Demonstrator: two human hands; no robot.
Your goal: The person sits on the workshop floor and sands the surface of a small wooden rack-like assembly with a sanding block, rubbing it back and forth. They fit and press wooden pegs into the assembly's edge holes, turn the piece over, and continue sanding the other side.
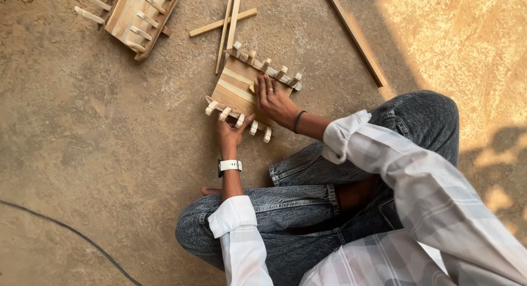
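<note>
Wooden frame with pegs lies flat on the dirt floor. Right hand presses down on it, fingers spread. Left hand pinches its near edge. Loose sticks and another frame lie nearby.

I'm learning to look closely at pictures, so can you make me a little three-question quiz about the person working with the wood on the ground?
1. True or false: the right hand lies flat on top of the small pale wooden frame with peg rows along two edges.
2. Which hand grips the frame's near row of pegs? A) left hand B) right hand C) neither
3. Fill in: the second pale wooden pegged frame lies at the upper ____ of the view, on the sandy brown ground.

Key
1. True.
2. A; the left hand wears a white wristwatch.
3. Left; loose thin wooden sticks lie crossed between the two frames.
</note>
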